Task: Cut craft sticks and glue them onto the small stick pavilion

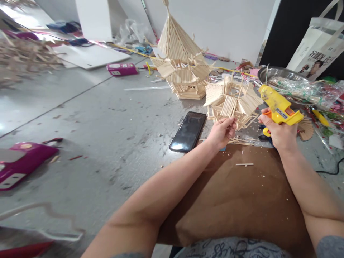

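Observation:
My right hand [282, 134] is wrapped round the handle of a yellow glue gun [278, 105], whose body points up and to the left. My left hand [222, 132] is pinched at the front edge of a small wooden stick model [229, 104]; whatever is between its fingertips is too small to make out. This model has sloping roof panels around an open top with upright sticks. Behind it, to the left, stands a taller stick tower [185, 68] with a pointed roof. A black phone [188, 131] lies left of my left hand.
Loose sticks [244, 164] lie on a brown cloth [236, 193] over my lap. A metal bowl [285, 73] with wrapped sticks and a white bag [314, 46] are at the right. Purple power strips [122, 69] lie on the left side.

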`<move>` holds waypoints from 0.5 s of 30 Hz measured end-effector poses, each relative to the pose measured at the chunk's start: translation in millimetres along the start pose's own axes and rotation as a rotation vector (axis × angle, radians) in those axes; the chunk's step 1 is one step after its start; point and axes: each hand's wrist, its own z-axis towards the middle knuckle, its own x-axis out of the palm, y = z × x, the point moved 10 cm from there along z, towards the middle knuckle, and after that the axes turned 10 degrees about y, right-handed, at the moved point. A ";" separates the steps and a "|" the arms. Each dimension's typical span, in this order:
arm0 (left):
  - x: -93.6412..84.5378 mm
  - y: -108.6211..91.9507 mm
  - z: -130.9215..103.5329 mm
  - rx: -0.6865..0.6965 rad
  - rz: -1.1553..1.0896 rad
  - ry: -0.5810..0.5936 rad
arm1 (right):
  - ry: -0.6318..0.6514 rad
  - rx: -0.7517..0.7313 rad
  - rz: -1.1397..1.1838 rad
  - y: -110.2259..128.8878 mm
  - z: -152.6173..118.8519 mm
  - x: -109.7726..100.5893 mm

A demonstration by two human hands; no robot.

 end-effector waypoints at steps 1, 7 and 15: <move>-0.2 -0.5 0.4 0.003 0.001 -0.003 | -0.004 0.002 0.002 -0.1 -0.2 -0.1; -1.7 -5.0 1.1 0.023 0.031 -0.040 | -0.007 0.017 0.014 -0.9 -1.3 0.7; -2.2 -11.4 -2.1 0.067 0.087 -0.098 | -0.003 0.031 0.010 -3.9 -1.6 1.5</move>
